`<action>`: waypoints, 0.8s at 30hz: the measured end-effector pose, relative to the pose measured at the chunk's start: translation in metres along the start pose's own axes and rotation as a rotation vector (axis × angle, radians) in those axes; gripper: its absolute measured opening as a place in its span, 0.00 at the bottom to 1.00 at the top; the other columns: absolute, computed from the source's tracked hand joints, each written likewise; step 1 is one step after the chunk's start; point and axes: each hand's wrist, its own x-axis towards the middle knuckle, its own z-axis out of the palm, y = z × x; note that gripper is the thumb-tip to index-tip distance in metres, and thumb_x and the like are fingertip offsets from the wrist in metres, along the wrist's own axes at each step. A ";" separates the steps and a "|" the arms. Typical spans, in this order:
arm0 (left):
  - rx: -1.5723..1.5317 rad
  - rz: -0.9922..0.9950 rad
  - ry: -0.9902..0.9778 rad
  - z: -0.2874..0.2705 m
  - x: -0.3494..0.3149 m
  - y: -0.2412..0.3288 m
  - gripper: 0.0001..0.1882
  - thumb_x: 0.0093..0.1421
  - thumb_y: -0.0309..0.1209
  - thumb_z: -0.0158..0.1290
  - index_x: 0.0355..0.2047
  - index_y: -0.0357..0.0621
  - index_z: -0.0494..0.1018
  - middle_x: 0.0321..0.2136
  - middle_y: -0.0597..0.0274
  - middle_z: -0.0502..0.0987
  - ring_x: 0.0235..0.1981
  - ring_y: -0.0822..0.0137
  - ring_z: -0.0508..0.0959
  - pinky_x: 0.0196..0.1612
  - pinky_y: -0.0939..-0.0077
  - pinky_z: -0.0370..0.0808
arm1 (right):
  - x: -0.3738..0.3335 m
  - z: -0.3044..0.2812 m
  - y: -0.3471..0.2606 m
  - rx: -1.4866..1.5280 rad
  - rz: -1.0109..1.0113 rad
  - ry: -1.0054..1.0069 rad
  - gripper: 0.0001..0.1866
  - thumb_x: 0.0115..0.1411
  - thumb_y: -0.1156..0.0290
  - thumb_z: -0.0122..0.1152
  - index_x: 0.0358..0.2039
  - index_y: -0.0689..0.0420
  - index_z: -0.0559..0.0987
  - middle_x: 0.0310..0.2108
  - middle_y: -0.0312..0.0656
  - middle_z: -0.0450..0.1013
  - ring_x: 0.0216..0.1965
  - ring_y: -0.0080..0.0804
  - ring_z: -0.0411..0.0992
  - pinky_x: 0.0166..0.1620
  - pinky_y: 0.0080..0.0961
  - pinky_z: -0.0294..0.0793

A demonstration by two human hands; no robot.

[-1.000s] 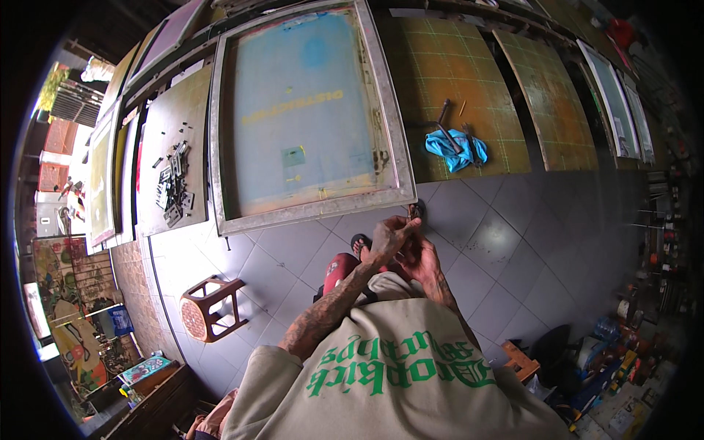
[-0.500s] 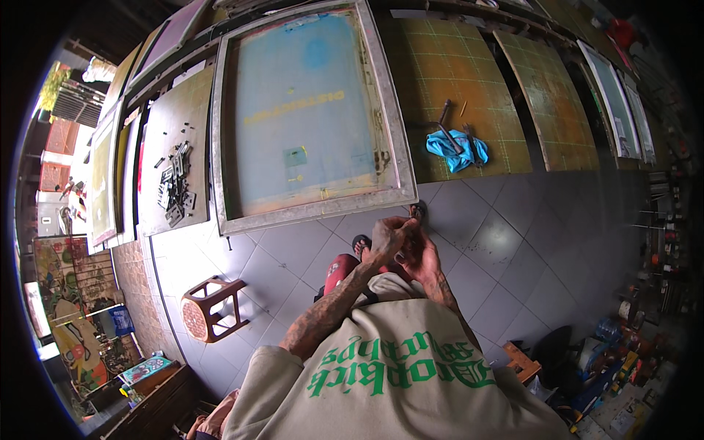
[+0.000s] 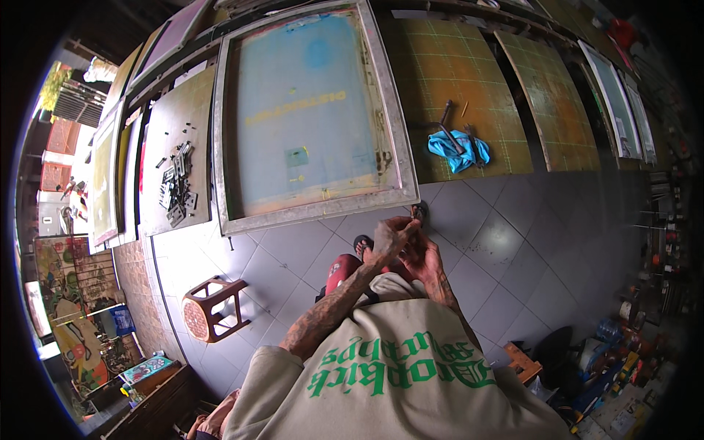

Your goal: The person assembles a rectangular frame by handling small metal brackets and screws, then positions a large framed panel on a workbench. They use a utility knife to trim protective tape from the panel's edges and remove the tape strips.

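My two hands meet in front of my waist, just short of the framed screen's near right corner. My left hand (image 3: pixel 389 239) is closed, with its fingertips drawn against the other hand. My right hand (image 3: pixel 422 258) is turned partly palm up, its fingers curled in and pinched near the left fingertips. Whatever lies between them is too small or hidden to name. The nearest large thing is a screen-printing frame (image 3: pixel 323 215), a grey-bordered rectangle with pale blue mesh.
Right of the frame, a blue cloth (image 3: pixel 449 152) and a dark metal tool (image 3: pixel 445 117) lie on a brown board (image 3: pixel 506 139). Several black metal parts (image 3: pixel 176 183) cover a board at left. A brown plastic stool (image 3: pixel 213 308) stands on the tiled floor (image 3: pixel 282 257).
The view has shifted very slightly. My hands stay joined in nearly the same place, with only small finger movement.
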 end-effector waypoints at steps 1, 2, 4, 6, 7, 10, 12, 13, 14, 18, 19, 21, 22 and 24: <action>0.010 -0.035 -0.013 -0.001 0.000 -0.001 0.17 0.59 0.40 0.59 0.37 0.37 0.79 0.18 0.61 0.78 0.15 0.75 0.75 0.17 0.78 0.72 | -0.003 0.007 0.000 -0.013 -0.012 0.071 0.18 0.68 0.54 0.43 0.46 0.49 0.76 0.34 0.33 0.76 0.34 0.26 0.75 0.34 0.31 0.77; 0.020 -0.070 -0.025 -0.002 0.000 -0.002 0.17 0.59 0.40 0.58 0.37 0.36 0.79 0.18 0.62 0.78 0.15 0.75 0.75 0.17 0.79 0.72 | -0.005 0.010 -0.001 -0.036 0.021 0.015 0.17 0.68 0.54 0.43 0.45 0.49 0.76 0.33 0.32 0.76 0.34 0.26 0.75 0.33 0.30 0.77; 0.026 -0.134 -0.061 -0.003 -0.002 0.007 0.17 0.59 0.40 0.58 0.37 0.36 0.79 0.18 0.62 0.78 0.15 0.75 0.75 0.17 0.79 0.72 | -0.010 0.009 -0.007 -0.082 0.080 -0.093 0.17 0.68 0.54 0.43 0.45 0.49 0.76 0.32 0.32 0.76 0.33 0.24 0.75 0.32 0.29 0.76; 0.017 -0.189 -0.100 -0.004 -0.002 0.016 0.17 0.59 0.40 0.59 0.36 0.35 0.79 0.18 0.62 0.78 0.15 0.75 0.75 0.17 0.79 0.72 | -0.007 0.010 -0.005 -0.014 0.077 -0.169 0.17 0.69 0.53 0.43 0.44 0.49 0.76 0.30 0.31 0.75 0.29 0.23 0.73 0.30 0.27 0.74; -0.006 -0.177 -0.112 -0.004 -0.001 0.015 0.17 0.59 0.40 0.59 0.35 0.35 0.79 0.18 0.62 0.77 0.15 0.75 0.75 0.17 0.79 0.72 | -0.006 0.011 -0.003 0.020 0.075 -0.208 0.18 0.69 0.53 0.42 0.44 0.49 0.76 0.28 0.30 0.74 0.26 0.22 0.72 0.30 0.26 0.73; -0.033 -0.162 -0.113 -0.004 -0.002 0.013 0.17 0.59 0.41 0.58 0.35 0.35 0.78 0.17 0.63 0.77 0.15 0.75 0.75 0.17 0.79 0.71 | -0.009 0.022 0.000 0.008 0.036 -0.014 0.19 0.69 0.51 0.41 0.42 0.47 0.77 0.23 0.28 0.71 0.18 0.21 0.66 0.28 0.25 0.70; 0.003 -0.176 -0.075 0.000 -0.001 0.013 0.18 0.59 0.41 0.58 0.35 0.35 0.78 0.17 0.63 0.77 0.15 0.74 0.75 0.17 0.79 0.71 | -0.014 0.045 0.001 -0.056 0.022 0.190 0.17 0.69 0.51 0.42 0.41 0.47 0.77 0.21 0.28 0.68 0.14 0.20 0.61 0.27 0.24 0.69; 0.010 -0.175 -0.077 -0.001 0.001 0.011 0.18 0.59 0.42 0.59 0.35 0.35 0.78 0.17 0.63 0.77 0.15 0.74 0.75 0.17 0.79 0.70 | -0.016 0.054 0.000 -0.088 0.013 0.293 0.17 0.69 0.52 0.43 0.41 0.47 0.77 0.20 0.27 0.67 0.13 0.20 0.59 0.27 0.23 0.69; 0.017 -0.174 -0.079 -0.002 0.002 0.008 0.19 0.59 0.42 0.59 0.35 0.35 0.78 0.18 0.63 0.77 0.15 0.74 0.75 0.17 0.79 0.70 | -0.015 0.047 0.000 -0.070 0.029 0.177 0.16 0.68 0.52 0.44 0.41 0.47 0.77 0.21 0.28 0.69 0.15 0.21 0.62 0.27 0.23 0.69; -0.065 -0.154 -0.132 -0.004 0.004 0.005 0.20 0.57 0.43 0.61 0.34 0.34 0.78 0.17 0.64 0.76 0.15 0.75 0.74 0.17 0.80 0.70 | -0.012 0.021 -0.001 0.019 0.045 -0.042 0.16 0.68 0.53 0.44 0.42 0.47 0.77 0.25 0.30 0.73 0.21 0.22 0.69 0.28 0.24 0.70; -0.061 -0.147 -0.105 -0.003 0.003 0.007 0.19 0.57 0.42 0.61 0.34 0.34 0.78 0.16 0.65 0.75 0.15 0.75 0.74 0.17 0.80 0.70 | -0.012 0.021 0.000 0.043 0.041 -0.035 0.16 0.68 0.53 0.44 0.42 0.47 0.77 0.26 0.30 0.74 0.21 0.22 0.70 0.28 0.24 0.70; -0.054 -0.133 -0.053 0.003 0.001 0.008 0.19 0.57 0.42 0.61 0.33 0.34 0.78 0.15 0.66 0.74 0.14 0.76 0.73 0.16 0.80 0.70 | -0.009 0.028 0.003 -0.044 0.009 0.147 0.16 0.68 0.53 0.44 0.42 0.47 0.77 0.27 0.31 0.75 0.24 0.22 0.71 0.29 0.25 0.70; -0.060 -0.133 -0.036 0.003 0.002 0.003 0.19 0.57 0.42 0.61 0.33 0.34 0.78 0.15 0.66 0.74 0.14 0.76 0.73 0.16 0.80 0.70 | -0.010 0.033 0.004 -0.089 -0.007 0.238 0.16 0.68 0.53 0.44 0.42 0.47 0.77 0.27 0.32 0.75 0.25 0.22 0.72 0.29 0.25 0.71; -0.073 -0.131 -0.004 0.003 0.002 0.001 0.20 0.57 0.43 0.62 0.32 0.34 0.79 0.14 0.65 0.74 0.13 0.76 0.73 0.16 0.80 0.70 | -0.019 0.040 -0.001 -0.063 0.049 0.109 0.16 0.68 0.54 0.45 0.42 0.49 0.77 0.29 0.32 0.75 0.26 0.24 0.72 0.30 0.25 0.72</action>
